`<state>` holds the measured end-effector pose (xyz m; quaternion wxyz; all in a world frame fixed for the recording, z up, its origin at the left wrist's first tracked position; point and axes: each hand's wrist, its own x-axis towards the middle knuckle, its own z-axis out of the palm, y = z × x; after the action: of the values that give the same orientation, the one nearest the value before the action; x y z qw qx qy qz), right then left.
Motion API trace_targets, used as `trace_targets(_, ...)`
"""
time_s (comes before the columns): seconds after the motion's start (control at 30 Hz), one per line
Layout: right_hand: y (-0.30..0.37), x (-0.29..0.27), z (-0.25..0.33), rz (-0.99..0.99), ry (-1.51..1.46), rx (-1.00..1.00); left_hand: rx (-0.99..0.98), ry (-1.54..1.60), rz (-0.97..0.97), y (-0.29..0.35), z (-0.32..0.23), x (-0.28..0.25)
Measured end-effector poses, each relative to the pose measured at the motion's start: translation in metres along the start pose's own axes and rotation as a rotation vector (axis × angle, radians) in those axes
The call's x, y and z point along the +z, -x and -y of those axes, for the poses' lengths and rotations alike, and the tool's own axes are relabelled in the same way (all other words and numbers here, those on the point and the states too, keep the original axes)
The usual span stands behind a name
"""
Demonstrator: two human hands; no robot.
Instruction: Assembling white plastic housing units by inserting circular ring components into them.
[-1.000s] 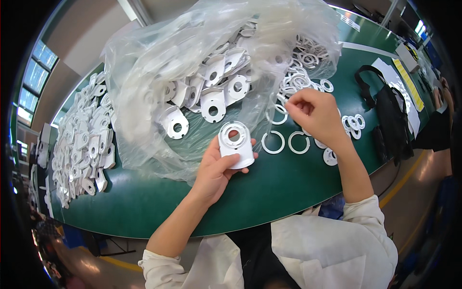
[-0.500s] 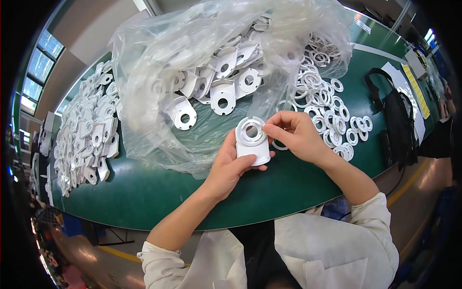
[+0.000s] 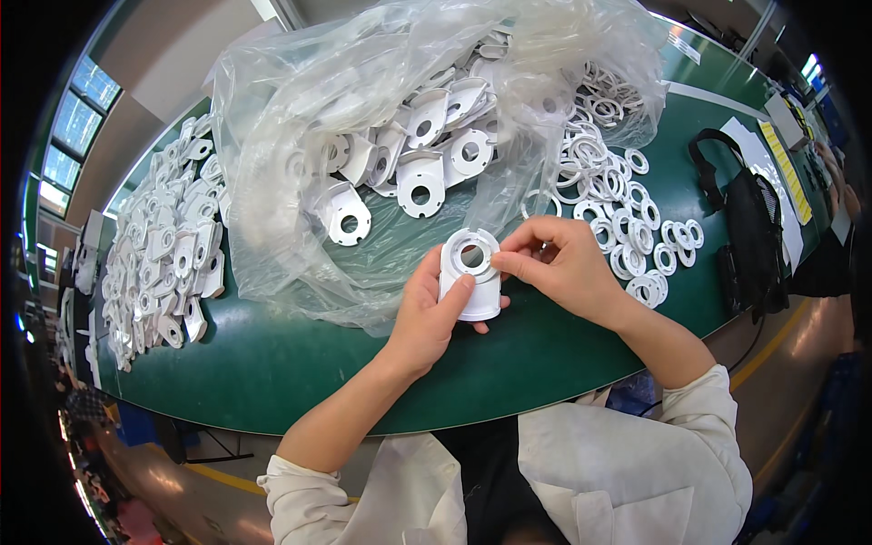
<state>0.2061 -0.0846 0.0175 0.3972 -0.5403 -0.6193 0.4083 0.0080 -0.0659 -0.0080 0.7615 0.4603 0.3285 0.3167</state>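
Note:
A white plastic bracket (image 3: 478,303) with a round, holed end is gripped in my left hand (image 3: 425,313), the thumb lying across its front. On that round end sits a white ring (image 3: 460,263), around the hole. My right hand (image 3: 568,271) pinches at the ring's right edge with thumb and index finger; whether the fingers hold the ring or only press it, I cannot make out. Beyond my hands, similar white brackets (image 3: 421,184) spill from a clear plastic bag (image 3: 272,263). Loose white rings (image 3: 622,218) lie heaped to the right.
A large pile of white brackets (image 3: 163,263) covers the left of the green table (image 3: 300,372). At the right lie a black bag with a strap (image 3: 754,227), white paper (image 3: 786,213) and a yellow strip (image 3: 786,173). The table's curved front edge runs close to my body.
My left thumb has moved up the bracket toward the ring, and the bracket has shifted slightly left. The right hand stays at the ring's edge, a little lower.

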Motion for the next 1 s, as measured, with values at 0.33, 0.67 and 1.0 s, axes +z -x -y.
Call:
trace_targets(0.33,-0.006,-0.001,-0.015,0.048,0.004,-0.269,0.098,-0.354,0.105,0.008,-0.006,0.009)
trace_targets(0.67,-0.003,0.001,-0.007,0.134,-0.058,-0.174,0.366,-0.707,-0.118,0.005,-0.001,0.002)
trace_targets(1.0,-0.001,0.015,-0.017,0.080,0.088,-0.223,0.256,-0.816,-0.116,0.007,-0.003,0.000)
